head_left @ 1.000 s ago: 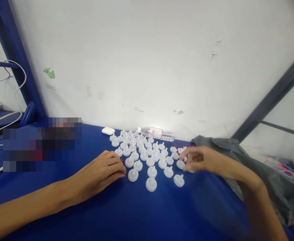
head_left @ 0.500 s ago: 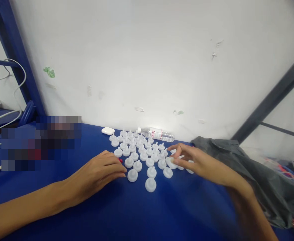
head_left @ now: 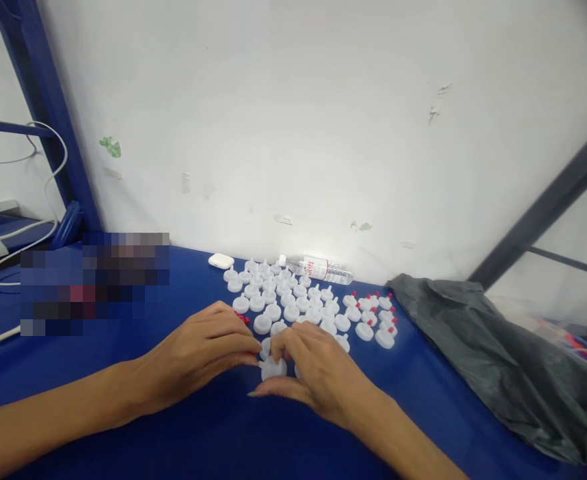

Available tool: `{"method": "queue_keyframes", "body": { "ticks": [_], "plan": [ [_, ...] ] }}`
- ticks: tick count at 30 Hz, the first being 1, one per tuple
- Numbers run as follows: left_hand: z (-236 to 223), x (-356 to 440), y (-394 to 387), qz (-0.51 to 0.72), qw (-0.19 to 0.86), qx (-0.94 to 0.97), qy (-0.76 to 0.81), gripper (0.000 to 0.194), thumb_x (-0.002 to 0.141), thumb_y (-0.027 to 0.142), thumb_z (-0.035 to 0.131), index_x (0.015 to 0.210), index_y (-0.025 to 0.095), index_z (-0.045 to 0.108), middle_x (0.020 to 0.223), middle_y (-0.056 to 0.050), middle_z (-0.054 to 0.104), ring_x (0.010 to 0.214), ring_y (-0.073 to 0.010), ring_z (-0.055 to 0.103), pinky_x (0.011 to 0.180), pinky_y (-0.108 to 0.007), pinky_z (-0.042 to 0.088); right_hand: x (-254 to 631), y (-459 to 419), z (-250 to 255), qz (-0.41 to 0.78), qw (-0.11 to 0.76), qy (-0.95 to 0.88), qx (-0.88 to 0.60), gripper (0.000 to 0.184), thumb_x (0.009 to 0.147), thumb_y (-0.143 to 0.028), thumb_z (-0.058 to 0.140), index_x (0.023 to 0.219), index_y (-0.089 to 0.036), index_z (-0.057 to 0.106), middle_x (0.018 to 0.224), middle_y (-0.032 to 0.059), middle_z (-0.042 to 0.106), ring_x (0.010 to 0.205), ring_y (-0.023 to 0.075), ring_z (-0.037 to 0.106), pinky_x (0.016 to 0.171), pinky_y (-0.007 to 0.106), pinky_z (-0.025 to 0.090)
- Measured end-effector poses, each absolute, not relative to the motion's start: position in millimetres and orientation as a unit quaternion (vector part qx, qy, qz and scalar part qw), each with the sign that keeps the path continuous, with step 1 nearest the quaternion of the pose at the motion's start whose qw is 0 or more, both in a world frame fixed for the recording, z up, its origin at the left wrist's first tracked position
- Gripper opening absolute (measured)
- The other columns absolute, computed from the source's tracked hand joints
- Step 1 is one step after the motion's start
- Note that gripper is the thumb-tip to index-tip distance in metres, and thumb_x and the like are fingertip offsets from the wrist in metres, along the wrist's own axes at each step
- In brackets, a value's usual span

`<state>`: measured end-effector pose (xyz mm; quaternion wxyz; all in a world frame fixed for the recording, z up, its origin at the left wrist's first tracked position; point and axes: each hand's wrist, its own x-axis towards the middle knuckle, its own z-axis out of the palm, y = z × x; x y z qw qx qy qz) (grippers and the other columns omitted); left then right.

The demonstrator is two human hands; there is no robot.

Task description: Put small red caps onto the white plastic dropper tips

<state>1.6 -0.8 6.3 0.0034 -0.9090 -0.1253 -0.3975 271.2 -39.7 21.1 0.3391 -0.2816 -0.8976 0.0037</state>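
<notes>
Several white round plastic caps (head_left: 283, 300) with small stems stand in rows on the blue table (head_left: 198, 440). Some at the right (head_left: 379, 320) carry red tips. My left hand (head_left: 201, 350) lies on the table, fingers curled, fingertips touching a white cap (head_left: 272, 368) at the near edge of the group. Small red pieces (head_left: 243, 319) show just beyond its knuckles. My right hand (head_left: 318, 370) is closed in a pinch on that same cap, thumb underneath.
A clear water bottle (head_left: 318, 269) lies against the white wall, a white earbud case (head_left: 221, 261) to its left. A grey plastic bag (head_left: 503, 360) covers the table's right side. Blue frame posts and white cables (head_left: 18, 247) stand at the left.
My right hand has moved left from the red-tipped caps at the right to the near cap beside my left hand. The left hand has barely moved.
</notes>
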Motion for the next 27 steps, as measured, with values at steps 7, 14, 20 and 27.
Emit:
{"method": "queue_keyframes", "body": {
  "ticks": [7, 14, 20, 27],
  "plan": [
    [12.1, 7.0, -11.4, -0.350, 0.017, -0.932, -0.091, 0.014, 0.121, 0.023, 0.058, 0.126, 0.021, 0.071, 0.107, -0.003, 0.089, 0.094, -0.0171, 0.078, 0.089, -0.033, 0.058, 271.0, -37.5, 17.7, 0.001, 0.327, -0.899, -0.291, 0.051, 0.102, -0.074, 0.074, 0.098, -0.025, 0.060, 0.082, -0.0032, 0.074, 0.068, 0.0155, 0.069, 0.069, 0.030, 0.052],
    [19.9, 11.7, -19.9, -0.362, 0.011, -0.925, -0.116, 0.018, 0.121, 0.022, 0.055, 0.118, 0.023, 0.073, 0.101, -0.002, 0.087, 0.088, -0.0181, 0.075, 0.086, -0.034, 0.058, 270.7, -46.4, 21.7, 0.145, 0.310, -0.880, -0.329, 0.050, 0.101, -0.072, 0.077, 0.097, -0.026, 0.057, 0.087, -0.0052, 0.076, 0.062, 0.0129, 0.067, 0.059, 0.027, 0.047],
    [21.9, 9.6, -16.5, -0.402, 0.052, -0.904, -0.134, 0.017, 0.122, 0.027, 0.056, 0.122, 0.023, 0.072, 0.097, -0.001, 0.085, 0.085, -0.0158, 0.075, 0.085, -0.033, 0.055, 272.7, -47.0, 21.1, 0.170, 0.354, -0.865, -0.312, 0.040, 0.108, -0.057, 0.078, 0.097, -0.028, 0.054, 0.114, 0.0011, 0.083, 0.094, 0.0188, 0.082, 0.080, 0.029, 0.062],
    [15.0, 8.4, -6.5, -0.376, 0.060, -0.910, -0.165, 0.024, 0.122, 0.020, 0.050, 0.111, 0.024, 0.071, 0.093, 0.001, 0.081, 0.082, -0.0163, 0.073, 0.082, -0.032, 0.055, 262.1, -50.4, 29.7, -0.011, 0.387, -0.890, -0.239, 0.027, 0.123, -0.044, 0.051, 0.101, -0.028, 0.054, 0.083, -0.0028, 0.076, 0.068, 0.0165, 0.073, 0.068, 0.028, 0.062]
  ]
}}
